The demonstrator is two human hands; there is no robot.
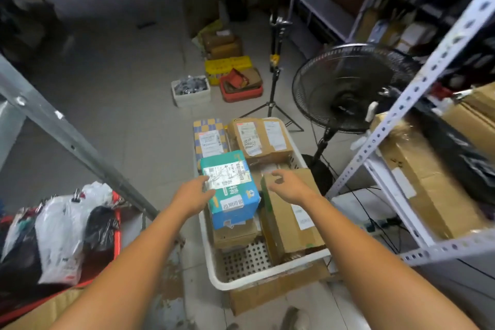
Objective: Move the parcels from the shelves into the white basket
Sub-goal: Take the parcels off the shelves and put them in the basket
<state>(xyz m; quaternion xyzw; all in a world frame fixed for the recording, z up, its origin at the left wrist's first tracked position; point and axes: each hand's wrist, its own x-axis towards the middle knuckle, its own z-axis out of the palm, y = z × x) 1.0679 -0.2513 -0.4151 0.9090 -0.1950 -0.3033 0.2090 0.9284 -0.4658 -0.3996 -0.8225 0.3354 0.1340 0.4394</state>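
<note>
Left hand (193, 195) open, fingers loose – touches side of green box (231, 188) atop parcels in white basket (211, 262). Right hand (288, 186) half open, holds nothing – over brown box (290, 230). Grey floor (120, 94), fan (348, 88), shelf (417, 88) near.

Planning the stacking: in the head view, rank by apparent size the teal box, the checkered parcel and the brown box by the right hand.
1. Brown box.
2. Teal box, close behind; it sits on top, nearer the camera, so this is unsure.
3. Checkered parcel, farthest away, clearly looks smallest.
</note>
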